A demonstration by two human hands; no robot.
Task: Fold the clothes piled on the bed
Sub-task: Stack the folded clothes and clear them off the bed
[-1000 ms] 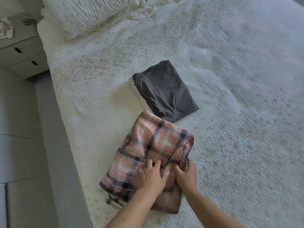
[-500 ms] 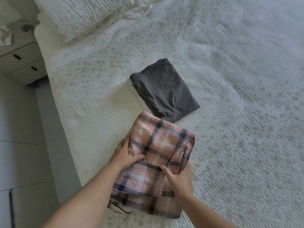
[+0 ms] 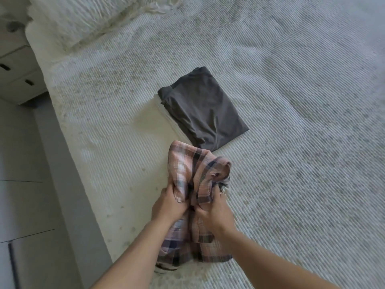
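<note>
- A pink plaid garment (image 3: 195, 184) is gripped at the near edge of the bed (image 3: 291, 142), bunched between both hands and partly lifted.
- Its left side is clutched by the left hand (image 3: 168, 205), its right side by the right hand (image 3: 214, 211), fingers curled into the cloth.
- A folded dark grey garment (image 3: 204, 109) is seen just beyond, touching the plaid's far corner.
- A pillow (image 3: 79, 15) and a bedside drawer unit (image 3: 16, 69) are seen farthest off, at left.
</note>
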